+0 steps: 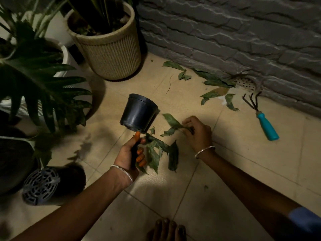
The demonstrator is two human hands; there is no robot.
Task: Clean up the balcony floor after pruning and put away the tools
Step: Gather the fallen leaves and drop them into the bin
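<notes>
Black plastic, the nursery pot sits tilted just past the left hand, probably kept near as a bin for cuttings. That hand's fingers are clenched round a dark object, thumb tip at the pot's lower edge. Whether it is a tool handle or part of the pot is too dim to tell.

The right hand pinches a dry leaf low over the tiled floor, gathering it toward the leaf pile between the hands.

More cut leaves lie well apart along the brick wall, partly over a drain grate. The teal-handled hand rake lies untouched on the floor near them. The pot's opening faces away, so its contents are hidden.
</notes>
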